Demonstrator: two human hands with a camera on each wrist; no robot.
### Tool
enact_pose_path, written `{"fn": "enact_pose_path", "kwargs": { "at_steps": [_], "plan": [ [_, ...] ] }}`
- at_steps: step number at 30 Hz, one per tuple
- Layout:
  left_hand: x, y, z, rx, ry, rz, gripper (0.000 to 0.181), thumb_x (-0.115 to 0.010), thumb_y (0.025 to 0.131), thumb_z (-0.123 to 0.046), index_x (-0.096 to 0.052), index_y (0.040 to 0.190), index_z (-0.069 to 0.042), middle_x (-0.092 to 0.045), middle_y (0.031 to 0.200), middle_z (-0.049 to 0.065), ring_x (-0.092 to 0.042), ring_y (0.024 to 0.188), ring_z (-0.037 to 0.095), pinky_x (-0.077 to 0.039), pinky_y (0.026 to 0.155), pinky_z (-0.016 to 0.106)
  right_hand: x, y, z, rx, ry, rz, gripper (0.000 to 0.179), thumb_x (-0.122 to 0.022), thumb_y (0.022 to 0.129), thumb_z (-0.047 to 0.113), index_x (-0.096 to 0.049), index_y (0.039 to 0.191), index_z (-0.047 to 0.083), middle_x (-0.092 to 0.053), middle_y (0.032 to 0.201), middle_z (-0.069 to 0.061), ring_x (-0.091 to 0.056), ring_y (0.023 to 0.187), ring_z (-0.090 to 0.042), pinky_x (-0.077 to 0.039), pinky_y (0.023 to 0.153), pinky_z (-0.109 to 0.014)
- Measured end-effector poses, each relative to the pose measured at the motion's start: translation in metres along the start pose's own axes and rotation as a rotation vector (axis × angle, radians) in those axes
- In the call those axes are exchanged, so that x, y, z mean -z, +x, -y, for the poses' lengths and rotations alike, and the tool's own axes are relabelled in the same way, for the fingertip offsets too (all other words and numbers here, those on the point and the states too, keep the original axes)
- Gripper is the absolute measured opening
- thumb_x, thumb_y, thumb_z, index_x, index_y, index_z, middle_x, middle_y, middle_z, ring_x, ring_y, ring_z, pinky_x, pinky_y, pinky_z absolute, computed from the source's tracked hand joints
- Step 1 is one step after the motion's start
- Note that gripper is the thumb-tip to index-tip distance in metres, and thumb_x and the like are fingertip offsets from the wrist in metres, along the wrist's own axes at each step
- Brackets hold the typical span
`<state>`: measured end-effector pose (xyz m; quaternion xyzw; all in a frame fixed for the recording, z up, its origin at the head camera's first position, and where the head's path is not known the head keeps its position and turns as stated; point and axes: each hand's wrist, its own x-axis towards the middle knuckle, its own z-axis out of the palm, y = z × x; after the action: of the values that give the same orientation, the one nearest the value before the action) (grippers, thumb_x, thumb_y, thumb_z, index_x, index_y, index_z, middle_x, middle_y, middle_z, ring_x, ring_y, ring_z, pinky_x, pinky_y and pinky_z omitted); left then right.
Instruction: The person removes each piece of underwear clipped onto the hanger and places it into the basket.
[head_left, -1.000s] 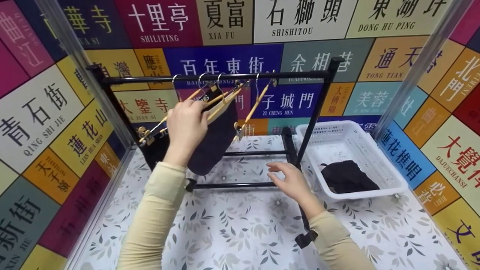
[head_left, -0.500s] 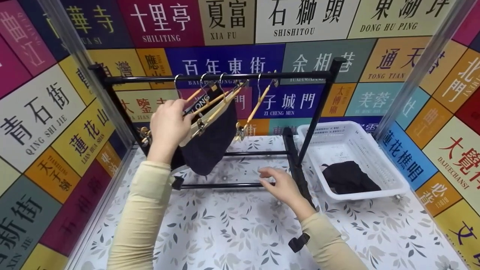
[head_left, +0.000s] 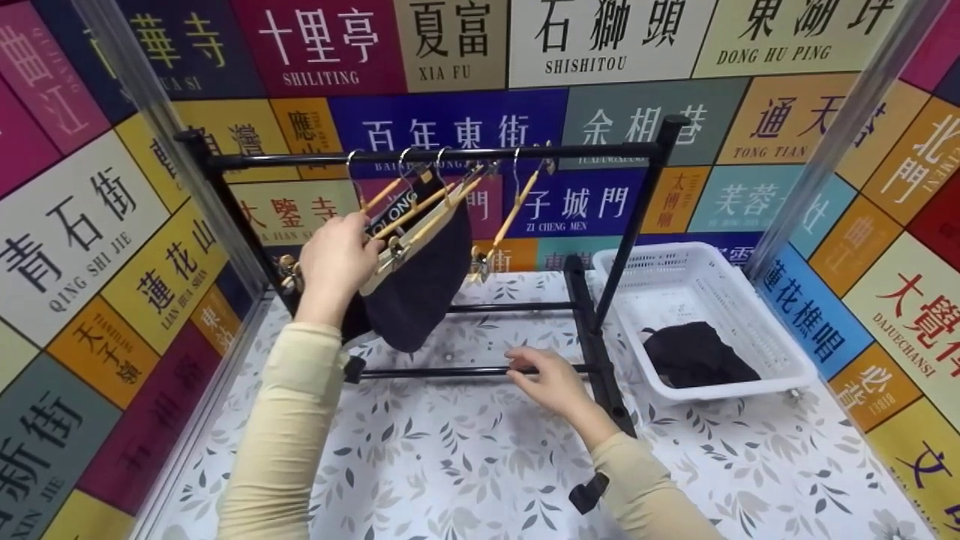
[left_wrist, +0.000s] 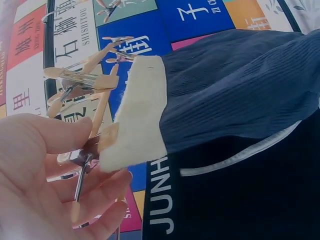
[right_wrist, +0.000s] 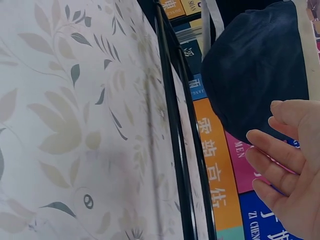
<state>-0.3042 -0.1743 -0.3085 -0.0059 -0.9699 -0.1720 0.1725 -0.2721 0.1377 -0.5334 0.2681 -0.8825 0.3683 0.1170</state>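
Note:
In the head view my left hand (head_left: 337,259) is at the near end of the hangers, in front of the rack. Up close in the left wrist view, its thumb and fingers are curled round a wooden hanger clip (left_wrist: 107,137). That clip bites the cream waistband (left_wrist: 137,110) of dark navy underpants (head_left: 424,289). Behind them hang black underpants (left_wrist: 240,195) with white lettering on the band. My right hand (head_left: 551,382) holds nothing, its fingers loosely bent, before the rack's lower bar. Several wooden hangers (head_left: 517,206) hang from the top bar.
The black rack (head_left: 600,152) stands on a leaf-patterned white surface (head_left: 450,465). To its right is a white plastic basket (head_left: 780,352) with a black garment (head_left: 697,356) inside. Sign-covered walls (head_left: 637,45) enclose the back and sides.
My left hand has moved left and slightly down along the hangers, uncovering the lettered band and a near clip. My right hand has drifted left and lower.

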Motion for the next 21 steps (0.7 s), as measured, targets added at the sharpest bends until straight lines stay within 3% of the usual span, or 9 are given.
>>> {"fn": "enact_pose_path", "kwargs": {
  "at_steps": [10, 21],
  "plan": [
    [-0.0063, 0.0005, 0.0014, -0.008, -0.028, -0.038, 0.019, -0.063, 0.095, -0.021, -0.069, 0.101, -0.005, -0.063, 0.098, 0.018, -0.062, 0.087, 0.038, -0.048, 0.073, 0.053, -0.0081, 0.0005, -0.0025, 0.003, -0.003, 0.008, 0.028, -0.071, 0.091, 0.018, -0.068, 0.118, 0.01, -0.074, 0.104, -0.007, -0.068, 0.097, -0.025, -0.046, 0.094, -0.05],
    [-0.0093, 0.0015, 0.0034, 0.016, -0.027, -0.092, 0.017, -0.058, 0.095, -0.015, -0.069, 0.098, -0.002, -0.061, 0.1, 0.02, -0.063, 0.081, 0.041, -0.05, 0.071, 0.055, -0.0044, 0.0062, 0.0015, -0.009, 0.017, 0.064, 0.031, -0.068, 0.093, 0.019, -0.066, 0.123, 0.009, -0.073, 0.107, -0.005, -0.068, 0.098, -0.023, -0.048, 0.094, -0.047]
  ]
}}
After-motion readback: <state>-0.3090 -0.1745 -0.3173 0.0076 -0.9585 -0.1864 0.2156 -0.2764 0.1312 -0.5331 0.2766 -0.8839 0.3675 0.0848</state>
